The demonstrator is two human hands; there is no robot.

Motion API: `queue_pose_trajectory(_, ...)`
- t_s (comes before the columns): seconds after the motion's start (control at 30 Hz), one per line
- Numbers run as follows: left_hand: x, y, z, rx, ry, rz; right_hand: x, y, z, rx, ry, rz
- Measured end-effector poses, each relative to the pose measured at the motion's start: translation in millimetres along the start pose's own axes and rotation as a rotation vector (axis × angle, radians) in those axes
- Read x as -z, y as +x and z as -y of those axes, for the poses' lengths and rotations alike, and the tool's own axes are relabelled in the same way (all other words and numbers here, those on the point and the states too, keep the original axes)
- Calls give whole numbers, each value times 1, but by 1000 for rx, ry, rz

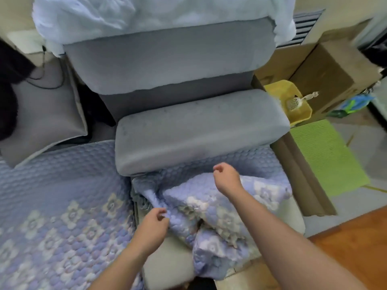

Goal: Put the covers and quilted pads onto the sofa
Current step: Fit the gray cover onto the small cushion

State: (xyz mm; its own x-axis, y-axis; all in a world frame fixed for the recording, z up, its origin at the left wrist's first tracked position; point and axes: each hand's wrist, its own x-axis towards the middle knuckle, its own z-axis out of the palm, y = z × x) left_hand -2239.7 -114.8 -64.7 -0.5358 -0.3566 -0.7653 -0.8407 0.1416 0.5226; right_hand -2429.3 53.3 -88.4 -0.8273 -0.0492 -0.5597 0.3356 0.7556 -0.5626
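At the lower centre of the frame a quilted pad (222, 208) lies bunched and folded on the pale seat (167, 266) of the sofa, not yet spread. Its far edge runs under the front of a grey cushion (199, 130) that lies across the middle of the frame, probably so the cushion will pin that edge once the pad is flat.

The left hand (152, 227) has its fingers curled and pinches a raised fold at the pad's left side, just beside the gap between this seat and the next. Holding a fold there makes sense: a pull from that point would draw the crumpled cloth towards the left edge of the seat.

The right hand (227, 176) hovers above the pad near the cushion's front edge. Its fingers are loosely curled and seem to hold nothing, though whether a thin bit of cloth is caught in them I cannot tell. It looks placed to take the far right part of the pad, so both hands can stretch it.

At the lower left a second pad (62, 195) already lies flat on the neighbouring seat, a grey pillow (46, 116) resting on its far corner. A pale cover (125, 13) is heaped on the backrest at the top. By my reading the task is partly done.
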Motion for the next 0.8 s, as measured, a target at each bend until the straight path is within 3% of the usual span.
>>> queue_pose_trajectory(0.13,-2,40,-50,-131,173,-146,92,93,0,68,-89,-260)
queue_pose_trajectory(0.27,-12,85,-62,-91,280,-191,166,198,-16,-66,-132,-442)
queue_pose_trajectory(0.37,-26,109,-60,-21,306,-193,190,257,-31,-184,-61,-452)
queue_pose_trajectory(0.47,-45,120,-57,37,283,-189,197,291,-49,-246,56,-359)
queue_pose_trajectory(0.53,-54,121,-57,67,262,-193,194,296,-53,-243,113,-307)
queue_pose_trajectory(0.63,-62,116,-69,48,244,-245,191,264,-46,-274,105,-374)
queue_pose_trajectory(0.7,-66,105,-86,-87,211,-337,188,213,-48,-247,106,-422)
queue_pose_trajectory(0.8,-68,85,-122,-370,182,-608,181,117,-70,-157,138,-473)
